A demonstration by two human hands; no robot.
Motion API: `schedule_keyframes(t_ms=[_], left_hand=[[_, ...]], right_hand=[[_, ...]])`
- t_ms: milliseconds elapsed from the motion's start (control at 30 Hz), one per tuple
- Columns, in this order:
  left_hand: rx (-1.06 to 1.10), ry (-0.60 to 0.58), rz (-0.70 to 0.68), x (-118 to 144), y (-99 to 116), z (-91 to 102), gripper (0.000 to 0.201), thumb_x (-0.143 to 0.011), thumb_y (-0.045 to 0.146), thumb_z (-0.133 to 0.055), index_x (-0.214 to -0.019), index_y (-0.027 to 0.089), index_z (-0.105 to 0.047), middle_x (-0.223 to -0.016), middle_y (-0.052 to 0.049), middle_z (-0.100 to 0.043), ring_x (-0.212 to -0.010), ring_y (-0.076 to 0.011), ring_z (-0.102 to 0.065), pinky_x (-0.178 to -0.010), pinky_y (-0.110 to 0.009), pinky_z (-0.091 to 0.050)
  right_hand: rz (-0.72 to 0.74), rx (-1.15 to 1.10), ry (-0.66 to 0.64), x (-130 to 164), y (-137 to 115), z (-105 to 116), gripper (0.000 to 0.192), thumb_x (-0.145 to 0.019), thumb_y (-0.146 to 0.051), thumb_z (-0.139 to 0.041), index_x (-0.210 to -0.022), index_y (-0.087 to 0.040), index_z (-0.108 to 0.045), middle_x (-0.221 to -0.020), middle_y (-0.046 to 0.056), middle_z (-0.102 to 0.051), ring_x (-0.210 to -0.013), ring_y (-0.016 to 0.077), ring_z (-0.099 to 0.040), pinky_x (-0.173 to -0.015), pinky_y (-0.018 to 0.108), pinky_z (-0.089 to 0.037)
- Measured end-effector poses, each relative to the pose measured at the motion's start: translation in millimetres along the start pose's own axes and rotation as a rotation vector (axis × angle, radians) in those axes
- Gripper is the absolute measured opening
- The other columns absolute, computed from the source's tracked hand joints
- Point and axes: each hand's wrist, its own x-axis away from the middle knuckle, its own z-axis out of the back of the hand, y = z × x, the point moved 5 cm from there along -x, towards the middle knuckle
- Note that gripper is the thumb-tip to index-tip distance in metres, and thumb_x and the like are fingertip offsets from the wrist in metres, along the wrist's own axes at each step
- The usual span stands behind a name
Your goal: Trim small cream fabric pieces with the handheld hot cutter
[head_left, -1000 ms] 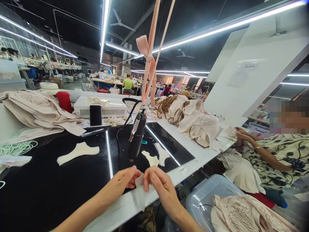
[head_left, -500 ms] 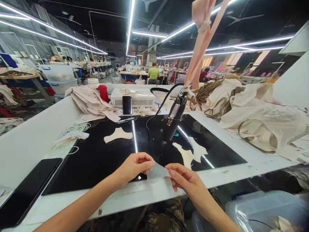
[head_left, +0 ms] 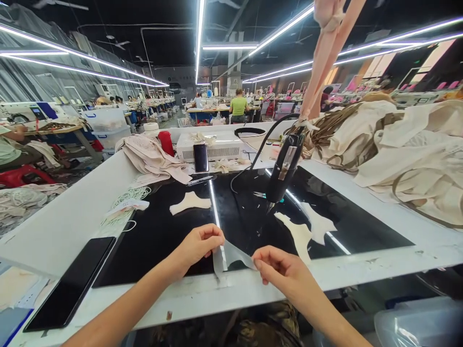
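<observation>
Large garment workshop, dark ceiling (head_left: 162, 38) crossed by long white tube lights (head_left: 198, 33) running toward the far wall. Ceiling fan (head_left: 115, 44) at upper left. Rows of sewing stations (head_left: 217, 107) in the distance, seated workers at them, one in a green top (head_left: 238, 103). White-edged worktable (head_left: 54, 217) with glossy black top reflecting the lights. White ventilated machine box (head_left: 210, 144) and red cylinder (head_left: 166, 142) at the table's back. Heaps of beige fabric (head_left: 415, 144) at right; clear plastic bins (head_left: 104, 126) and red stool (head_left: 14, 176) at left.
</observation>
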Motion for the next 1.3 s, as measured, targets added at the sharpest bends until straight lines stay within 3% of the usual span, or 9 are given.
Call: schedule_keyframes(t_ms=[233, 367, 567, 767, 933, 1033, 1100, 1300], left_hand=[[-0.116, 0.029, -0.019, -3, 1, 8.3, 0.021, -0.081, 0.038, -0.067, -0.08, 0.018, -0.061, -0.07, 0.006, -0.05, -0.061, -0.0082, -0.037, -0.057, -0.022, -0.028], [-0.197, 0.03, -0.09, -2, 6, 11.6, 0.017, -0.083, 0.034, -0.066, -0.08, 0.017, -0.063, -0.071, 0.004, -0.059, -0.067, -0.0101, -0.048, -0.064, -0.022, -0.035], [-0.375, -0.001, -0.101, -2, 12, 16.9, 0.019, -0.088, 0.037, -0.061, -0.086, 0.019, -0.064, -0.062, 0.005, -0.06, -0.059, -0.0108, -0.048, -0.056, -0.022, -0.033], [-0.572, 0.143, -0.196, -22, 2, 24.3, 0.021, -0.092, 0.038, -0.057, -0.095, 0.022, -0.07, -0.078, 0.002, -0.064, -0.066, -0.0138, -0.052, -0.062, -0.026, -0.039], [-0.679, 0.243, -0.3, -21, -3, 28.8, 0.021, -0.094, 0.032, -0.053, -0.106, 0.024, -0.069, -0.1, -0.001, -0.064, -0.076, -0.0157, -0.056, -0.074, -0.03, -0.044], [-0.743, 0.252, -0.362, -16, -6, 30.7, 0.022, -0.096, 0.034, -0.049, -0.104, 0.026, -0.069, -0.101, 0.0, -0.064, -0.076, -0.0152, -0.058, -0.073, -0.029, -0.046], [-0.738, 0.269, -0.347, -16, -10, 34.2, 0.024, -0.098, 0.038, -0.049, -0.105, 0.026, -0.069, -0.099, 0.0, -0.065, -0.075, -0.0153, -0.059, -0.072, -0.029, -0.047], [-0.721, 0.276, -0.312, -22, -21, 40.7, 0.031, -0.097, 0.049, -0.049, -0.109, 0.029, -0.069, -0.092, 0.001, -0.067, -0.07, -0.0163, -0.06, -0.067, -0.028, -0.048]], right_hand=[[0.093, 0.108, 0.044, 2, -15, -5, 0.021, -0.084, -0.039, -0.06, -0.079, -0.021, -0.07, -0.062, -0.003, -0.053, -0.06, 0.0132, -0.047, -0.056, 0.025, -0.037], [0.157, 0.197, 0.066, 4, -16, -6, 0.02, -0.086, -0.036, -0.058, -0.078, -0.022, -0.071, -0.066, -0.002, -0.058, -0.062, 0.0138, -0.051, -0.056, 0.024, -0.038], [0.147, 0.272, 0.055, -4, -15, -7, 0.021, -0.088, -0.035, -0.054, -0.079, -0.023, -0.069, -0.065, -0.002, -0.058, -0.061, 0.0145, -0.052, -0.056, 0.025, -0.038], [0.218, 0.599, 0.144, -22, -4, -12, 0.018, -0.093, -0.027, -0.05, -0.084, -0.024, -0.064, -0.078, 0.0, -0.065, -0.074, 0.0184, -0.06, -0.065, 0.029, -0.042], [0.339, 0.811, 0.238, -19, 2, -8, 0.016, -0.097, -0.028, -0.051, -0.093, -0.025, -0.065, -0.079, 0.001, -0.064, -0.076, 0.0206, -0.063, -0.066, 0.031, -0.043], [0.336, 0.795, 0.26, -12, 2, 8, 0.016, -0.098, -0.028, -0.051, -0.096, -0.025, -0.067, -0.08, 0.001, -0.065, -0.078, 0.0197, -0.064, -0.068, 0.03, -0.046], [0.298, 0.781, 0.311, -9, 0, 30, 0.017, -0.099, -0.031, -0.051, -0.096, -0.026, -0.068, -0.083, 0.001, -0.067, -0.081, 0.0194, -0.064, -0.072, 0.03, -0.047], [0.139, 0.857, 0.587, -10, 4, 127, 0.027, -0.097, -0.04, -0.047, -0.098, -0.023, -0.068, -0.093, 0.007, -0.071, -0.083, 0.0237, -0.061, -0.081, 0.038, -0.045]])
